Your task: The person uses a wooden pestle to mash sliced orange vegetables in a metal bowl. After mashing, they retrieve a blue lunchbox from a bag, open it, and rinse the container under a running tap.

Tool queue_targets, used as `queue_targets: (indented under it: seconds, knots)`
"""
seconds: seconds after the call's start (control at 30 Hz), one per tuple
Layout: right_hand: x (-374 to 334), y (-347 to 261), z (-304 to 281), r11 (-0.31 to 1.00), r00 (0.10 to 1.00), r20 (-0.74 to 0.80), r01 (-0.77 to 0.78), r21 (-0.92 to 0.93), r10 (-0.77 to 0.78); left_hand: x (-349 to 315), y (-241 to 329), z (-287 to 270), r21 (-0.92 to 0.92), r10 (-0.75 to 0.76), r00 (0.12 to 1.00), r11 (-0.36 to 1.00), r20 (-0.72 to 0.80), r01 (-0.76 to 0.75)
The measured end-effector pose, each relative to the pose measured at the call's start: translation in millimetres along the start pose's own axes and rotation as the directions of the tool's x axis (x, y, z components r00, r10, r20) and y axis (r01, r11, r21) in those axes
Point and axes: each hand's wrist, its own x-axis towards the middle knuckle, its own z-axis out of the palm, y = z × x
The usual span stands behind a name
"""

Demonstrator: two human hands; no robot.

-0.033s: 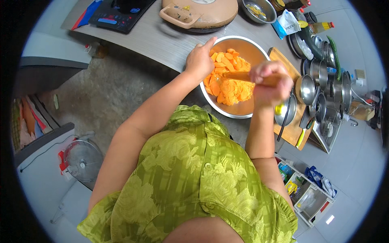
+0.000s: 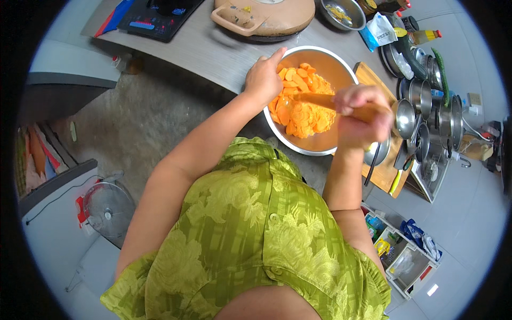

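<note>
Closest to me, beyond the person's green patterned shirt [image 2: 266,218], the right hand [image 2: 365,113] is closed round a wooden rod [image 2: 316,100], whose far end reaches the orange vegetable slices and mash [image 2: 304,114] in a large mixing bowl [image 2: 326,58], while the left hand [image 2: 264,78] grasps that bowl's left rim with one digit stretched along it. Just right of the bowl is a wooden cutting board [image 2: 369,74], carrying a small metal bowl with dark chopsticks [image 2: 371,169] across it. Farther back on the tabletop [image 2: 224,58] sit a tan electric griddle [image 2: 285,18] and, to its left, a black induction cooker [image 2: 160,18].
</note>
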Motion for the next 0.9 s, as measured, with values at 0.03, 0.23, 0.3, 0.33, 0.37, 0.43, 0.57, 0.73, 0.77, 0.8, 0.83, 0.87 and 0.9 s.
queue_targets:
  seconds: [0.03, 0.23, 0.3, 0.33, 0.37, 0.43, 0.57, 0.73, 0.77, 0.8, 0.83, 0.87, 0.9]
  knots:
    - [2.9, -8.8, 2.4, 0.998, 0.999, 0.005, 0.034, 0.044, -0.034, 1.0, 1.0, -1.7, 0.005, 0.004, 1.0, 1.0, 0.0, -0.004]
    - [-3.6, 21.3, -6.3, 0.987, 0.988, 0.011, -0.156, 0.028, 0.156, 0.5, 2.7, -3.2, -0.025, 0.034, 0.999, 0.999, -0.015, -0.035]
    - [-0.4, 17.9, -5.0, 0.989, 0.989, 0.011, -0.147, 0.026, 0.147, -1.8, 0.8, -3.3, -0.012, 0.03, 1.0, 0.999, -0.009, -0.03]
    - [1.9, 14.5, -3.6, 0.989, 0.99, 0.01, -0.143, 0.025, 0.143, -2.9, -0.8, -1.5, -0.004, 0.026, 1.0, 1.0, -0.008, -0.026]
    - [0.6, 4.5, -2.9, 0.996, 0.995, -0.046, -0.092, 0.012, 0.093, 2.5, -1.2, 0.0, 0.003, 0.029, 0.999, 1.0, -0.023, -0.029]
    - [6.0, -24.3, 0.6, 0.997, 1.0, -0.025, 0.019, 0.068, -0.017, 4.0, 2.5, -3.7, 0.0, 0.01, 1.0, 1.0, -0.012, -0.01]
    - [6.2, -5.8, -7.4, 0.985, 0.999, 0.044, -0.011, 0.175, 0.003, 2.5, 0.7, -2.9, -0.007, 0.038, 0.999, 0.999, -0.022, -0.039]
    - [0.7, 21.8, -8.9, 0.994, 0.996, 0.034, -0.081, 0.077, 0.078, 2.4, -1.0, -2.8, -0.061, 0.0, 0.998, 0.998, 0.056, 0.004]
    - [4.4, 18.8, -9.5, 0.994, 0.998, 0.002, -0.057, 0.093, 0.057, 2.3, -0.4, -4.6, -0.066, -0.02, 0.998, 0.998, 0.06, 0.023]
    - [5.1, -1.2, -9.2, 0.994, 0.998, -0.014, -0.053, 0.098, 0.055, 3.8, 0.6, -4.2, -0.076, -0.042, 0.997, 0.996, 0.059, 0.047]
    - [12.2, -16.5, -13.2, 0.998, 0.999, 0.01, 0.052, 0.047, -0.053, 8.3, 0.6, -3.7, -0.081, -0.042, 0.998, 0.996, 0.045, 0.046]
    - [13.2, -36.5, -13.8, 0.995, 0.999, -0.033, 0.039, 0.088, -0.036, 6.4, -0.9, -2.9, -0.086, -0.052, 0.997, 0.995, 0.049, 0.056]
    - [14.4, -53.5, -22.2, 0.994, 0.999, 0.014, 0.032, 0.108, -0.033, 9.3, -0.1, -2.7, -0.095, -0.044, 0.998, 0.994, 0.05, 0.049]
